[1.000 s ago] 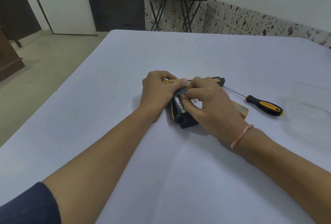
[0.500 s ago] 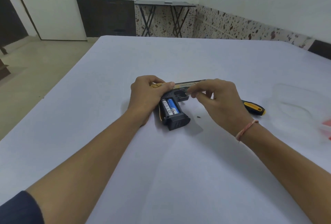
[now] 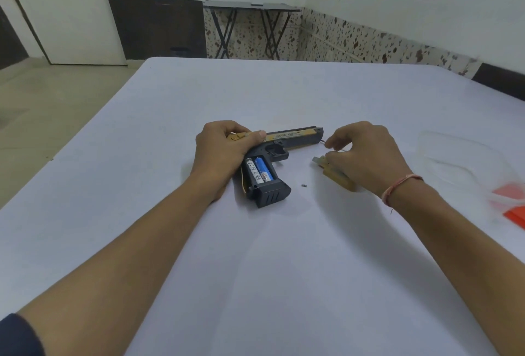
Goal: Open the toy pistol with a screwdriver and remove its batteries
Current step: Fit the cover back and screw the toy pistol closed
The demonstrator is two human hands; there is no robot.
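Note:
The black and gold toy pistol (image 3: 295,137) lies on its side on the white table (image 3: 284,256), barrel pointing right. Its grip is open, and two batteries (image 3: 259,170) sit side by side in the compartment. My left hand (image 3: 220,151) grips the rear of the pistol, thumb along the slide. The gold battery cover (image 3: 339,180) rests on the table right of the pistol, partly under my right hand (image 3: 365,156). That hand hovers with loosely curled fingers and holds nothing I can see. A tiny screw (image 3: 304,185) lies between grip and cover. The screwdriver is hidden behind my right hand.
A clear plastic bag (image 3: 466,162) lies at the right of the table, with red pieces (image 3: 515,207) at the right edge. A folding table (image 3: 251,7) stands by the far wall. The table's left edge drops to the floor.
My right hand left the pistol's trigger area and moved right, over the gold cover. My left hand kept its grip on the pistol. The camera tilted up slightly.

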